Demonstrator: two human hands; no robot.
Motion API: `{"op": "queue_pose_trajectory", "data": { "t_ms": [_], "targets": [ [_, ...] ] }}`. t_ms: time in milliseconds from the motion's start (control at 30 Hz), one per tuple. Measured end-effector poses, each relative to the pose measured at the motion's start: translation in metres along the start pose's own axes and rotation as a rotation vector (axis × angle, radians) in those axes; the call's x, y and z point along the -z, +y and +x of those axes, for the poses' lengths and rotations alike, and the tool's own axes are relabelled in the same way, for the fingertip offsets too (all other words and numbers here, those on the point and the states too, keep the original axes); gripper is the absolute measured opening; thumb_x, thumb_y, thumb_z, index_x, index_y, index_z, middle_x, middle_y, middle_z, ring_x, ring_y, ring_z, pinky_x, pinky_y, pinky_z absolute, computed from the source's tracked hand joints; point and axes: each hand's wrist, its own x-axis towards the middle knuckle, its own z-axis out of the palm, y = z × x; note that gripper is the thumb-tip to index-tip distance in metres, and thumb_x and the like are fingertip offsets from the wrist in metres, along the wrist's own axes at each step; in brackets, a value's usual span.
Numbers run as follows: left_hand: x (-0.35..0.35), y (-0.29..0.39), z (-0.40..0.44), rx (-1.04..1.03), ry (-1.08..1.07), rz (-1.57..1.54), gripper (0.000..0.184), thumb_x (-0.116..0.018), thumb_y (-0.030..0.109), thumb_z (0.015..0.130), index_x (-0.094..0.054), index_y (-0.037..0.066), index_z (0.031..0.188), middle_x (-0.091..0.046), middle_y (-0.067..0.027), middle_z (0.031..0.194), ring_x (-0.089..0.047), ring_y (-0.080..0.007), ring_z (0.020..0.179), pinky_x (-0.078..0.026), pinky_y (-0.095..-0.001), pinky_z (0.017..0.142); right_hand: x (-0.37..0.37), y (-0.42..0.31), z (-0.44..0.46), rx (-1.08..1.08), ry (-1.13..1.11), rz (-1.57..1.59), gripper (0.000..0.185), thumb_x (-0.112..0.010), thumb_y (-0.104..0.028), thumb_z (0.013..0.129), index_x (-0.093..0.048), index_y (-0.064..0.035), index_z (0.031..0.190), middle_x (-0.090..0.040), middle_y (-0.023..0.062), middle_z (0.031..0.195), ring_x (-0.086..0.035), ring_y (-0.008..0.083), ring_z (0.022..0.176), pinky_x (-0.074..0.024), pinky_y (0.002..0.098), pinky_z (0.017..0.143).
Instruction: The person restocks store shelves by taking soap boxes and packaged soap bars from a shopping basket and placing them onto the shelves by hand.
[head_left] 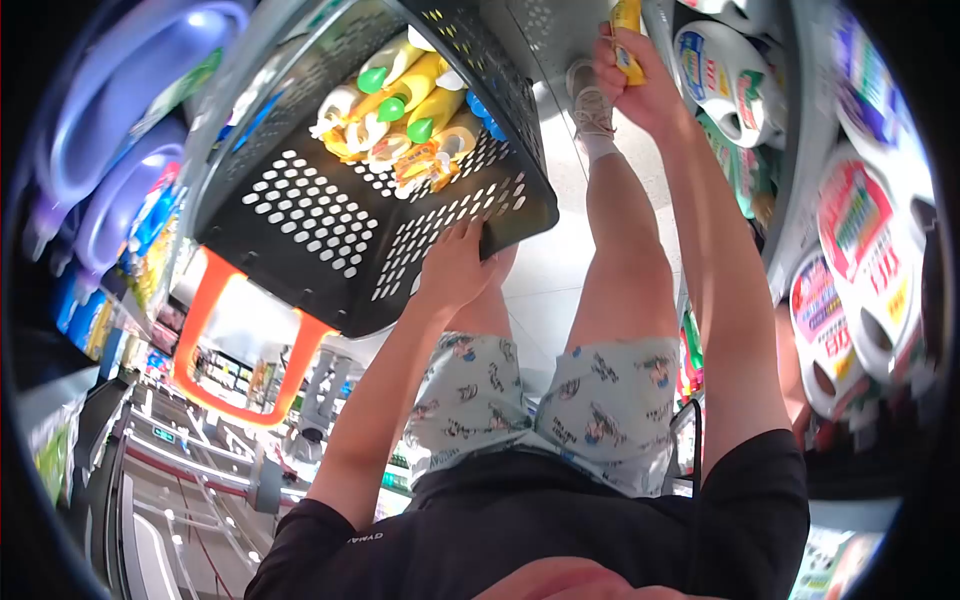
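Observation:
At the upper middle, a black shopping basket stands tilted in the view, its sides full of round holes. My left hand has its fingers over the basket's near rim. Inside lie several yellow and white bottles or pouches with green caps, along with orange-and-white packs and something blue. My right hand reaches far forward on the right, closed around a small yellow pack. The print on that pack is too small to read.
Right of me, shelves hold large white detergent bottles. On the left are purple bottles on a shelf. An orange basket handle hangs toward the lower left. My shoe rests on the pale floor.

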Motion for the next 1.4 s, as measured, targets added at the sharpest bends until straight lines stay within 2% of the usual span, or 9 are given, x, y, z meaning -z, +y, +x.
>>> {"op": "queue_pose_trajectory", "data": {
  "t_ms": [133,267,367,700,967,1067,1167,1333,1400],
  "targets": [
    [0.025,0.017,-0.049,-0.116,-0.017,-0.077,0.051,-0.061,0.026,0.087,-0.054,-0.002,0.129,-0.061,-0.0232,0.122,-0.057,-0.0374,0.115,-0.045,-0.0434,0.098,-0.091,-0.034,-0.086,-0.029,-0.423,0.385,0.058,-0.048,-0.052,0.088,-0.051,-0.0032,0.118,-0.047,0.0059,0.078,-0.045,0.0125,0.056,-0.036,0.0246,0.049],
    [0.058,0.04,-0.132,-0.204,-0.006,-0.162,0.036,-0.057,0.024,0.086,-0.058,0.001,0.114,-0.062,-0.0209,0.113,-0.058,-0.0396,0.108,-0.046,-0.0475,0.093,-0.188,-0.064,-0.172,0.008,-0.479,0.268,0.071,-0.054,-0.057,0.084,-0.049,-0.0016,0.128,-0.046,0.0061,0.088,-0.047,0.0154,0.067,-0.0409,0.026,0.055],
    [0.083,0.058,-0.196,-0.199,-0.022,-0.143,0.046,-0.055,0.025,0.088,-0.057,-0.001,0.126,-0.063,-0.0235,0.119,-0.059,-0.0381,0.113,-0.046,-0.0421,0.098,-0.252,-0.076,-0.239,0.103,-0.479,0.216,0.069,-0.049,-0.056,0.087,-0.05,-0.0012,0.13,-0.049,0.0065,0.096,-0.05,0.0184,0.084,-0.0441,0.0269,0.068],
    [0.101,0.058,-0.381,-0.311,0.103,-0.206,0.044,-0.054,0.03,0.094,-0.057,0.004,0.129,-0.06,-0.0214,0.127,-0.056,-0.0373,0.12,-0.043,-0.0416,0.103,-0.382,-0.079,-0.424,0.302,-0.482,-0.21,0.068,-0.037,-0.056,0.096,-0.052,0.0028,0.128,-0.056,0.0082,0.08,-0.058,0.0206,0.066,-0.0515,0.0327,0.058],
    [0.081,0.017,-0.401,-0.466,0.34,-0.701,0.029,-0.054,0.013,0.093,-0.062,0.002,0.119,-0.068,-0.0078,0.108,-0.062,-0.0149,0.096,-0.048,-0.0286,0.088,-0.428,-0.065,-0.488,0.331,-0.526,-0.286,0.072,-0.038,-0.065,0.095,-0.054,-0.0013,0.123,-0.06,0.0097,0.079,-0.06,0.0165,0.066,-0.0524,0.0293,0.05],
    [0.088,0.015,-0.416,-0.521,0.359,-0.785,0.025,-0.053,0.011,0.095,-0.062,0.002,0.117,-0.067,-0.0058,0.108,-0.06,-0.0126,0.099,-0.046,-0.027,0.091,-0.418,-0.062,-0.481,0.342,-0.524,-0.261,0.066,-0.038,-0.061,0.098,-0.054,-0.0025,0.123,-0.064,0.0128,0.086,-0.064,0.0181,0.072,-0.0533,0.0285,0.053],
    [0.087,0.007,-0.41,-0.561,0.354,-0.92,0.023,-0.052,0.009,0.097,-0.062,0.0,0.115,-0.067,-0.004,0.108,-0.059,-0.0108,0.101,-0.045,-0.0262,0.093,-0.448,-0.052,-0.489,0.474,-0.101,-0.318,0.06,-0.036,-0.057,0.101,-0.054,-0.0046,0.122,-0.067,0.0118,0.093,-0.066,0.0184,0.078,-0.0537,0.0289,0.057],
    [0.112,0.023,-0.409,-0.629,0.28,-1.025,0.021,-0.051,0.007,0.097,-0.061,-0.001,0.114,-0.065,-0.0038,0.108,-0.058,-0.0108,0.101,-0.045,-0.0248,0.091,-0.437,-0.059,-0.469,0.418,-0.295,-0.262,0.04,-0.044,-0.038,0.104,-0.051,-0.0081,0.129,-0.064,0.0047,0.117,-0.062,0.0167,0.106,-0.0518,0.0316,0.085],
    [0.129,0.037,-0.403,-0.65,0.242,-1.028,0.023,-0.05,0.007,0.097,-0.061,-0.001,0.116,-0.065,-0.0041,0.11,-0.058,-0.0109,0.101,-0.045,-0.0264,0.093,-0.444,-0.064,-0.464,0.411,-0.246,-0.324,0.038,-0.045,-0.035,0.104,-0.051,-0.0069,0.129,-0.064,0.0054,0.117,-0.063,0.0154,0.104,-0.0526,0.0305,0.084]
  ]
}}
